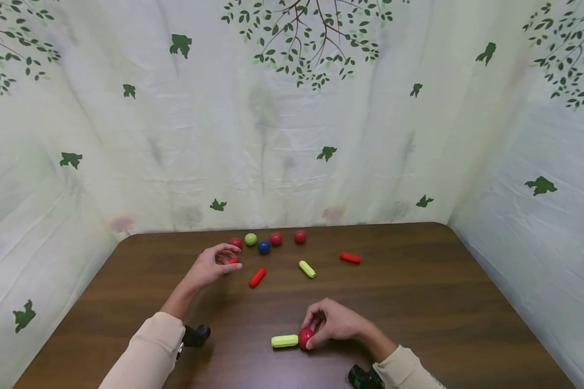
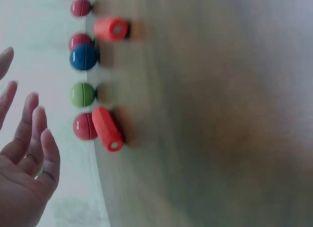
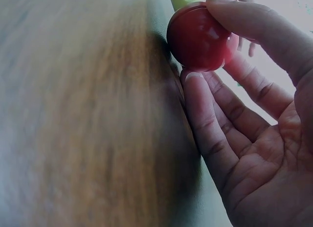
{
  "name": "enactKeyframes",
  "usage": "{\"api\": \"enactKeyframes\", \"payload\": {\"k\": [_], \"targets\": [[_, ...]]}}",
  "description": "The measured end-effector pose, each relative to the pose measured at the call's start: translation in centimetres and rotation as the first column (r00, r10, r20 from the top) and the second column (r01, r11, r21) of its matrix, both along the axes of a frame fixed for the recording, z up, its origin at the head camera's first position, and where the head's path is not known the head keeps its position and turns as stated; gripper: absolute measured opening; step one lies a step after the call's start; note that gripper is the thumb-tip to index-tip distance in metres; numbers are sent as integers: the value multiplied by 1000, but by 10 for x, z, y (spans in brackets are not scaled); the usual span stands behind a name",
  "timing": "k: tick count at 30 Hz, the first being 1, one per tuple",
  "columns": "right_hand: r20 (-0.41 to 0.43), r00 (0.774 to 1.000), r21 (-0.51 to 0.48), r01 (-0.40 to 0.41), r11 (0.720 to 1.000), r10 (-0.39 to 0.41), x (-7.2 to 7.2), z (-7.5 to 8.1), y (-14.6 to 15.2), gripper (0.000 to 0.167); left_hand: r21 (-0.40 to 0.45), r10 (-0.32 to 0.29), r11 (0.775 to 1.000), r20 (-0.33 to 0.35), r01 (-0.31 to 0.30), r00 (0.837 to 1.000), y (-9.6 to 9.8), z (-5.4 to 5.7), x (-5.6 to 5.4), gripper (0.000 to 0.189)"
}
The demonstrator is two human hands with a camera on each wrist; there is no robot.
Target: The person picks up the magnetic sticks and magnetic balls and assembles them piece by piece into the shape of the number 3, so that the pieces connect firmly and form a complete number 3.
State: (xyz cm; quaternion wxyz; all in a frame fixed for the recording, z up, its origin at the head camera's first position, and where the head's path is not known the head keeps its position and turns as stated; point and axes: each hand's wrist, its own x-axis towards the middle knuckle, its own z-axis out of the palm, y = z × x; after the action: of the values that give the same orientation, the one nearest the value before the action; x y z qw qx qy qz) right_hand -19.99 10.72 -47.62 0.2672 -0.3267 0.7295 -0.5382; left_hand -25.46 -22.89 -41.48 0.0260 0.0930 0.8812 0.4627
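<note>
My right hand (image 1: 339,321) pinches a glossy red ball (image 1: 305,338) between thumb and fingers, low over the near part of the table. The ball meets the end of a yellow-green ridged stick (image 1: 284,341) lying to its left. In the right wrist view the thumb crosses the top of the red ball (image 3: 198,38). My left hand (image 1: 213,265) reaches to the far left, fingers spread and bent around the space by a red stick (image 1: 233,261). In the left wrist view that red stick (image 2: 107,129) lies apart from the left hand (image 2: 29,163), beside a red ball (image 2: 84,126).
Along the back edge stand a green ball (image 1: 250,239), a blue ball (image 1: 264,247) and red balls (image 1: 299,236). Nearer lie a red stick (image 1: 257,277), a yellow-green stick (image 1: 307,269) and another red stick (image 1: 350,257). A leaf-patterned curtain (image 1: 272,135) borders the brown table (image 1: 418,281).
</note>
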Motion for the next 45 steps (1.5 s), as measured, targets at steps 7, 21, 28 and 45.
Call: {"api": "enactKeyframes", "payload": {"k": [7, 21, 28, 45], "targets": [[7, 1000, -13, -17, 1000, 17, -2, -2, -3, 20, 46, 85, 995, 11, -85, 996, -12, -3, -36, 40], [-8, 1000, -46, -21, 999, 21, 2, -6, -1, 21, 108, 103, 987, 141, -118, 985, -22, -28, -73, 51], [6, 1000, -41, -15, 999, 15, 1, -4, 0, 21, 64, 72, 994, 150, -83, 986, -21, -30, -82, 50], [32, 999, -63, -27, 998, 29, 1, -2, 0, 21, -93, 137, 988, 153, -123, 979, -25, -34, -85, 35]]}}
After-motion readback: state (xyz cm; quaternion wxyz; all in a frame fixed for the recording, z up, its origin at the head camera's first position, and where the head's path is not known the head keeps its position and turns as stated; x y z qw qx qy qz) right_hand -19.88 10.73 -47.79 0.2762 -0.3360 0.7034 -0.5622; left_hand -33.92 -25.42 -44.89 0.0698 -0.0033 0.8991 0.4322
